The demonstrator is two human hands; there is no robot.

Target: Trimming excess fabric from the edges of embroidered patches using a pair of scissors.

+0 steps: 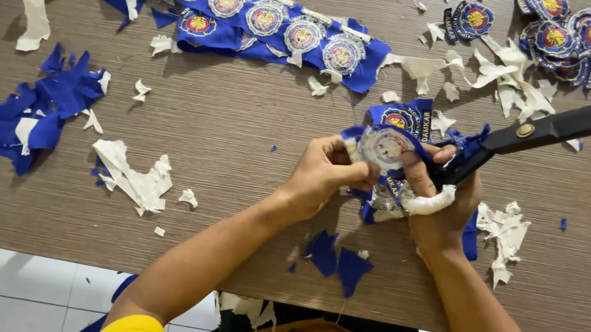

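Fingers (349,169) of the left hand (321,178) pinch a round embroidered blue-and-white cloth patch (386,148), while the right hand (442,207) grips large black scissors (583,122) cutting its edge, just below the long blue strip of uncut patches (271,26) on the brown wooden counter (236,140).

Five round badges are counted on the uncut blue strip (267,25), one pair of black scissors (583,122) is seen, and two hands are shown.
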